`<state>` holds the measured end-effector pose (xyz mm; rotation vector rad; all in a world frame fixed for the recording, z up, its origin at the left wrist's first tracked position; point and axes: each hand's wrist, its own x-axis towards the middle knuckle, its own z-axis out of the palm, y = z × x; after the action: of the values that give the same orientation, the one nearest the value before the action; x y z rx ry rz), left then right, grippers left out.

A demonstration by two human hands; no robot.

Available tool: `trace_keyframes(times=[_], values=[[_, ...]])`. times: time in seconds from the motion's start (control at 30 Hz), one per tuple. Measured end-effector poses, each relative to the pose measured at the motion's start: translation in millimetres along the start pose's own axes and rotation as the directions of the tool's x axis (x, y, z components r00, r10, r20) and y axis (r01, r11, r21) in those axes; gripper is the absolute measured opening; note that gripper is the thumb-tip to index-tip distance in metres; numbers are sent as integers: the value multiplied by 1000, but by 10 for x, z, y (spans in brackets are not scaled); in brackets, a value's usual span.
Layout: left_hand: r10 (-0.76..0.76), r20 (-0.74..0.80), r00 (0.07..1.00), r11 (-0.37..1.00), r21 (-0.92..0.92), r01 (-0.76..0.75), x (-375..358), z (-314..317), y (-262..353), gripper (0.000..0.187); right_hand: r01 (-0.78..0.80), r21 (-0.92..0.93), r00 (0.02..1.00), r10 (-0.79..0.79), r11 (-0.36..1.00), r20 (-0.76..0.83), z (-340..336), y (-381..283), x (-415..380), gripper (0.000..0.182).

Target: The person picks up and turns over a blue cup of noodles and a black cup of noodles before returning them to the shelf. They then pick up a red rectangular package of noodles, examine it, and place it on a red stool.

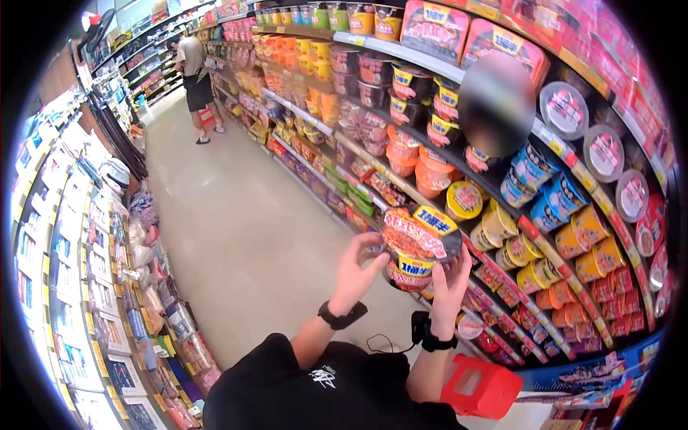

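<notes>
An instant noodle tub (419,242) with a black, red and yellow lid is held up in front of the shelves, its printed top tilted toward me. My left hand (362,265) grips its left side, thumb near the lower rim. On the opposite side, the fingers of my right hand (451,276) are wrapped round the tub's edge. Black bands sit on both wrists, and a thin dark cable (387,345) hangs near the right one. Close behind the tub are a yellow-lidded noodle cup (464,200) and orange noodle tubs (433,170) on the shelf.
Noodle shelves (401,50) run along my right side. Shelves of packaged goods (107,330) line the left. A red basket (484,387) is beside my right arm. Down the tiled aisle (236,215) stands another person (195,79). A blurred patch covers part of the upper shelf.
</notes>
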<state>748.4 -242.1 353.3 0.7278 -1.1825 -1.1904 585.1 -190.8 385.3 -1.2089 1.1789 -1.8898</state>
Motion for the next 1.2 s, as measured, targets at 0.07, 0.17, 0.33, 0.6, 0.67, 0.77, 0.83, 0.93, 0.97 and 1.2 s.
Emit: trace_keyframes(times=[0.07,0.17,0.33,0.6,0.67,0.77,0.83,0.93,0.97,1.2], values=[[6,4,1000,1000,-22,-6,154,13,-101,34,-17,-15,1000,16,1000,-17,13,112,114,70],[-11,12,1000,1000,-29,11,386,127,-203,35,-35,9,999,35,999,-25,-13,195,375,70],[70,110,991,997,18,-72,860,512,-300,43,24,23,998,-23,999,-53,-268,359,966,69],[241,278,930,956,97,-277,1678,1072,-379,63,167,72,981,-159,983,-109,-504,291,1817,65],[267,280,922,942,123,-311,1835,1167,-431,64,196,95,973,-182,976,-143,-541,356,1937,66],[111,239,965,985,101,-138,2036,1286,-466,65,187,64,973,-176,980,-148,-582,403,2156,63],[202,302,932,972,58,-230,2245,1339,-518,66,200,29,968,-193,979,-163,-576,471,2300,62],[255,293,921,966,-33,-257,2532,1481,-564,62,263,42,946,-249,964,-207,-444,541,2527,66],[241,313,919,970,-39,-241,2648,1496,-613,63,275,27,941,-263,961,-214,-405,550,2582,66],[201,520,831,978,-149,-143,3205,1765,-768,63,335,-102,878,-349,937,-327,-389,765,3002,73]])
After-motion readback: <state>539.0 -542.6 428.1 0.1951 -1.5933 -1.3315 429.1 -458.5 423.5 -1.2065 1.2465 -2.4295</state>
